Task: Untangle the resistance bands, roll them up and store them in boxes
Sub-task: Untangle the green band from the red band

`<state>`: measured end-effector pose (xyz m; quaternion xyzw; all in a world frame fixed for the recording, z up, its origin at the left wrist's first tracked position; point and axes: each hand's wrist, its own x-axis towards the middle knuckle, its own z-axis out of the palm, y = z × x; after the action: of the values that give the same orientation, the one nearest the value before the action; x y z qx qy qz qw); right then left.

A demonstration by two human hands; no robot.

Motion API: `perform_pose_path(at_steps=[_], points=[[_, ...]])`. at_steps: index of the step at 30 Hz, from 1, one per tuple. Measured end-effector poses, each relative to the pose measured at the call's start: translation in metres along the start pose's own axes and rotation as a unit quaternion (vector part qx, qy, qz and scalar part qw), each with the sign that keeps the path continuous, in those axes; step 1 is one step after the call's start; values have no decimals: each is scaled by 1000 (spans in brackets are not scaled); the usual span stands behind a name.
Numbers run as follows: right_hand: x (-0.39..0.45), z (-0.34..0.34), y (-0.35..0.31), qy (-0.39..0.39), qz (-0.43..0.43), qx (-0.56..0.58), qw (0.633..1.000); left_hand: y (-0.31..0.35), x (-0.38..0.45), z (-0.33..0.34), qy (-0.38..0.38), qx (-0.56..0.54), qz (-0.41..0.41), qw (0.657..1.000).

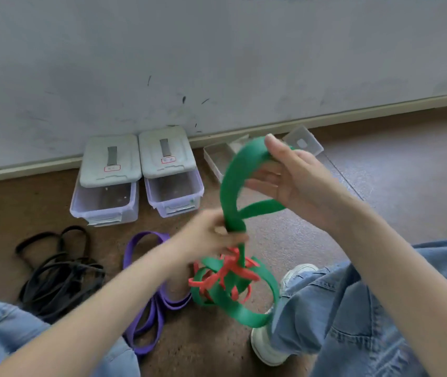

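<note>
**Green band mid-untangle, red band knotted in below**

Left hand (211,232) clenched on green band (230,191) at the pinch point where the upper loop narrows. Right hand (290,175) hooked inside that loop near the top, thumb over the outer face, fingers spread rather than closed; grip there looks loose, more a spreader than a clamp. Blurred on both hands, so exact finger contact unclear.

Below left hand: rest of green band hanging in several coils, red band (230,270) threaded and knotted through them. Lowest coil touching or just beside white sneaker (266,346); cannot tell which.

Further out on brown floor (380,164): purple band (151,295) lying folded in long loops, black bands (56,270) in a loose heap further left. Against the wall: two translucent boxes (138,191) with grey lids slid back, both apparently empty. Third clear box (219,159) behind the green loop, lid (302,140) off beside it.

Risks, judged:
- Pulling upper loop up without freeing red: knot cinches tighter. Red is thin and narrow, bites into wide flat green.
- Stretchy rubbery stock under tension: slip from loose right hand means snap-back.
- Hanging coil catching on shoe, dragging tangle.
- Dropping cluster onto purple band just beside it: fresh tangle.

Materials: green wide, flat, matte, holds smooth curves. Red thin strip, kinks sharply. Purple medium-width flat. Black narrow, limp.
</note>
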<state>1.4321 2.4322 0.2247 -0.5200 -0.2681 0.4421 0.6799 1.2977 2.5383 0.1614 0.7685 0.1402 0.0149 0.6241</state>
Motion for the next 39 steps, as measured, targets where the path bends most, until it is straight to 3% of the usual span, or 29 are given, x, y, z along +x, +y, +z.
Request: perform_pose_path(at_steps=[1,3,5,8,9,12,14,15,19,22,24,28,31,33,36,39], points=[[-3,-5,3,-21,46,-82,995,10,2,-11,51,-59,-9,997],[-12,-4,16,-114,113,-292,943,30,6,-34,103,-196,-5,975],[-16,5,28,-154,96,-392,902,40,8,-45,105,-260,19,960],[-9,9,25,-35,-19,-357,933,45,8,-46,103,-317,37,942],[-8,10,19,-2,-40,-308,951,43,6,-47,93,-286,47,953],[-5,11,4,26,-86,-135,987,26,-2,-40,39,-49,32,998],[-5,13,0,15,-106,-90,990,18,-4,-25,12,-22,30,999],[-4,13,-1,18,-107,-89,990,17,-2,-20,40,-21,39,998],[-5,-1,-8,55,-33,-206,976,25,6,-35,184,-22,42,982],[-14,-2,-2,-42,95,-355,929,33,8,-42,229,-74,17,971],[-18,8,10,-84,137,-384,909,41,9,-40,238,-113,9,965],[-13,14,13,-2,96,-321,942,54,7,-44,246,-210,-23,946],[-14,8,6,-44,87,-238,966,65,3,-50,232,-289,-13,929],[-16,13,8,-65,79,-174,979,72,1,-46,228,-282,-5,932],[-10,24,20,-34,-4,-314,949,80,0,-31,203,-227,18,952],[-4,29,25,83,-82,-382,917,83,2,-31,219,-124,35,967]])
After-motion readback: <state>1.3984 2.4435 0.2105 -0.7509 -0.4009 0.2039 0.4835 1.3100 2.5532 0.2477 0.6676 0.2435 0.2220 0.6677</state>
